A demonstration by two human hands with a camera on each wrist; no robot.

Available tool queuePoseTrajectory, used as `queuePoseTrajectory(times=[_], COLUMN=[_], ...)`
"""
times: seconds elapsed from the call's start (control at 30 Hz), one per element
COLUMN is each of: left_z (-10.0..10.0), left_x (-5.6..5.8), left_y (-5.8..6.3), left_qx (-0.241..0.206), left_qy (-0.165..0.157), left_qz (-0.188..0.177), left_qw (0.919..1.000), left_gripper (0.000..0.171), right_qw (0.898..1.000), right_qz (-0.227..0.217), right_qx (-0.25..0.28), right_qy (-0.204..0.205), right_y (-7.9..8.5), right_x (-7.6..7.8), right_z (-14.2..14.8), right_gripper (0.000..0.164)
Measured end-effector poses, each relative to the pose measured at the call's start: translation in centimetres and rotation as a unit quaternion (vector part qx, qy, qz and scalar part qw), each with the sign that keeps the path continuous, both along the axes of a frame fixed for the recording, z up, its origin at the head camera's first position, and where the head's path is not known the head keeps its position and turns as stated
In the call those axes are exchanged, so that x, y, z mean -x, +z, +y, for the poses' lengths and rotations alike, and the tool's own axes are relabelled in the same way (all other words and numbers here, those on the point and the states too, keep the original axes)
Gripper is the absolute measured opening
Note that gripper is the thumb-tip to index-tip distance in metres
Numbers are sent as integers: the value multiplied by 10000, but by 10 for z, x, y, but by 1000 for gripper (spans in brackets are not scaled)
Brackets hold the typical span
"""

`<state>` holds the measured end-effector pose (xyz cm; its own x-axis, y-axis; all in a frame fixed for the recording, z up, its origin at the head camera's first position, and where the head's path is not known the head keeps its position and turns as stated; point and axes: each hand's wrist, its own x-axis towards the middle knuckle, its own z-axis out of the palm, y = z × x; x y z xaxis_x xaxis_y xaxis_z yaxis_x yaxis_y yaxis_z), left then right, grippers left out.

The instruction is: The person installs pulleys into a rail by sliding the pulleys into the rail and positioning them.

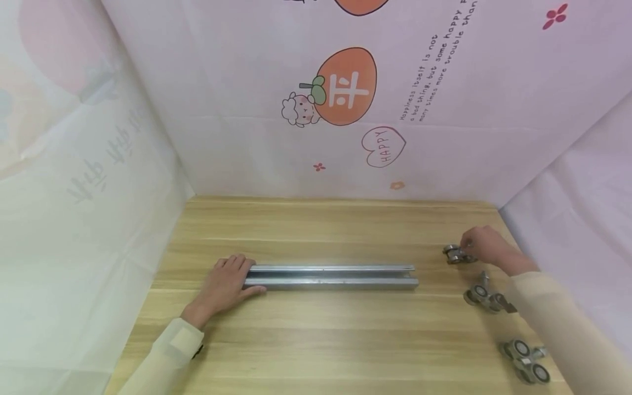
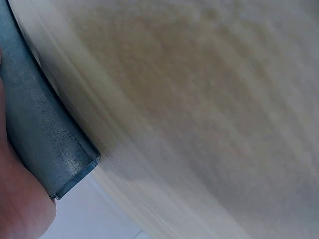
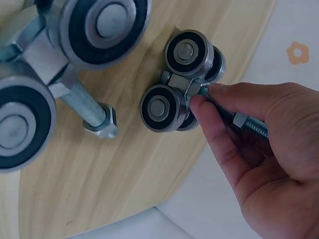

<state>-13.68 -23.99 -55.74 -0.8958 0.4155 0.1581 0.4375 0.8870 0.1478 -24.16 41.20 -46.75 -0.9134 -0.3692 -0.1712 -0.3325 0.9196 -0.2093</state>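
Observation:
A straight metal channel rail (image 1: pixel 331 284) lies lengthwise on the wooden table, its slot facing up. My left hand (image 1: pixel 224 285) grips the rail's left end, thumb along the near side and fingers over the far side. In the left wrist view, the rail's cut end (image 2: pixel 77 174) sticks out past the palm. At the table's far right, my right hand (image 1: pixel 486 247) pinches the threaded bolt of a roller trolley (image 3: pixel 182 82) between thumb and forefinger. That trolley has steel wheels with dark seals, and the bolt's shank (image 3: pixel 256 128) runs back under the palm.
Two more roller trolleys lie nearer along the right side: a middle one (image 1: pixel 486 299), partly below the right forearm, and a front one (image 1: pixel 525 361). Printed cloth (image 1: pixel 257 148) hangs behind the table (image 1: pixel 316 340) and along both its sides.

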Motion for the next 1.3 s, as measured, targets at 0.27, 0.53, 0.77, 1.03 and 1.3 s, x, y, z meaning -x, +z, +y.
queuePoseTrajectory(times=[0.27, 0.53, 0.77, 1.03, 1.3], left_z=[0, 1, 1, 0, 0], left_x=[0, 2, 2, 1, 1], left_y=[2, 4, 3, 1, -2], left_qx=[-13, -7, 90, 26, 91], left_qy=[13, 15, 20, 23, 26], left_qz=[-56, -88, -87, -69, -8], left_qw=[10000, 10000, 9999, 10000, 10000], left_gripper=[79, 80, 81, 78, 79], right_qw=[9998, 9992, 9991, 9984, 9988], right_qz=[180, 362, 305, 402, 269], right_qx=[-9, -11, 74, 109, 131], right_qy=[115, 186, 275, 392, 385], right_y=[0, -3, -2, -4, -3], right_x=[-1, -3, -8, -17, -28], right_z=[-4, -6, -13, -20, -32], right_gripper=[6, 6, 7, 8, 8])
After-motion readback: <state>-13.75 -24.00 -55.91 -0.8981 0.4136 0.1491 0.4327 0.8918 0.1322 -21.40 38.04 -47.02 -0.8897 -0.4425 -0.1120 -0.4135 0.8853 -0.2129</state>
